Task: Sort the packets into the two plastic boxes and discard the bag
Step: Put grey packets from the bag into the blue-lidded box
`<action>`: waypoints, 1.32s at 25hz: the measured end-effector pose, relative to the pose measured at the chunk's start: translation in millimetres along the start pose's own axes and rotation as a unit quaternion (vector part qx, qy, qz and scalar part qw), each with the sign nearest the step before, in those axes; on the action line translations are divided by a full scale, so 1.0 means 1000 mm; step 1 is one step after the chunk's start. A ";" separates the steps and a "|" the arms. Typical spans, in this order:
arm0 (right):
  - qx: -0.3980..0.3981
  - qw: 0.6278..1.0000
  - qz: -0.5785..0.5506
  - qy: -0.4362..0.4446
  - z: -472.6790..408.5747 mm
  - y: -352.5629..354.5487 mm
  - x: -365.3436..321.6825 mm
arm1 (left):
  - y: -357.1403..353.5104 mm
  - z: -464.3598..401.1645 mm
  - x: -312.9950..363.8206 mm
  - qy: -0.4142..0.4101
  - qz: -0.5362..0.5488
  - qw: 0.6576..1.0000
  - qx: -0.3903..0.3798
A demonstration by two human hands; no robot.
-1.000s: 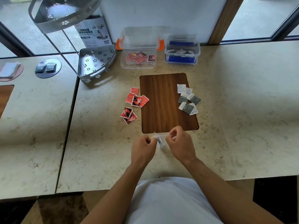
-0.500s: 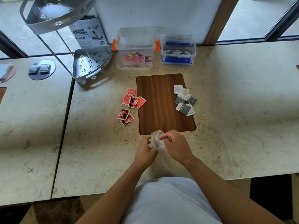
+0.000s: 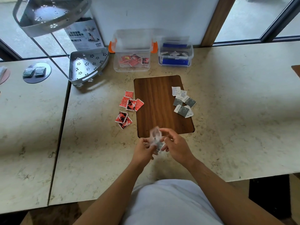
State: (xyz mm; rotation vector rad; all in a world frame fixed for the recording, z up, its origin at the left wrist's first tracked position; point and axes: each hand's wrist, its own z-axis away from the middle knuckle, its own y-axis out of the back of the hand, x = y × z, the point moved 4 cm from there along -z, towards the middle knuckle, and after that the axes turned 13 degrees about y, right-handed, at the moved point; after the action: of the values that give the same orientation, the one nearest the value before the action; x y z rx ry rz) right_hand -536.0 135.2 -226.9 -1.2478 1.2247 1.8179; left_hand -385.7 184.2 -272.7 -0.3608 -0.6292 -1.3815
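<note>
Clear plastic bag (image 3: 155, 135), blurred, is pinched between the left hand (image 3: 144, 150) and right hand (image 3: 176, 144) above the table's (image 3: 243, 127) near edge, seemingly to empty it, while red packets (image 3: 129, 103) and grey packets (image 3: 184, 102) lie apart, pre-sorted.

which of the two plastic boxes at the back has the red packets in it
The box with orange latches, the left of the pair. Red packets lie on its floor, while the box with blue latches beside it holds grey and white ones.

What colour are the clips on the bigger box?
Orange clips on the bigger box, seen in the head view.
</note>
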 end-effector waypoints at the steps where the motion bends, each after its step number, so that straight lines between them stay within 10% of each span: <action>1: 0.009 1.000 -0.002 -0.001 -0.002 0.002 0.001 | 0.003 0.001 0.001 0.017 0.038 0.999 -0.014; 7: 0.033 0.997 0.017 -0.062 -0.008 0.008 0.013 | 0.006 -0.003 0.016 0.065 0.184 0.976 -0.094; 21: 0.023 0.973 -0.127 -0.194 -0.113 0.058 0.021 | -0.036 -0.065 0.146 0.050 0.139 0.978 -0.147; 33: 0.157 0.958 -0.214 -0.109 -0.305 0.146 0.029 | -0.079 -0.188 0.314 0.010 0.028 0.994 -0.106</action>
State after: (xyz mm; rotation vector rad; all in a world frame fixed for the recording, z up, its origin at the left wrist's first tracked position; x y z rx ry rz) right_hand -560.4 -202.6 -242.4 -1.0071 0.9818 1.3437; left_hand -405.1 -187.7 -239.9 -0.5299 -0.4523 -1.4002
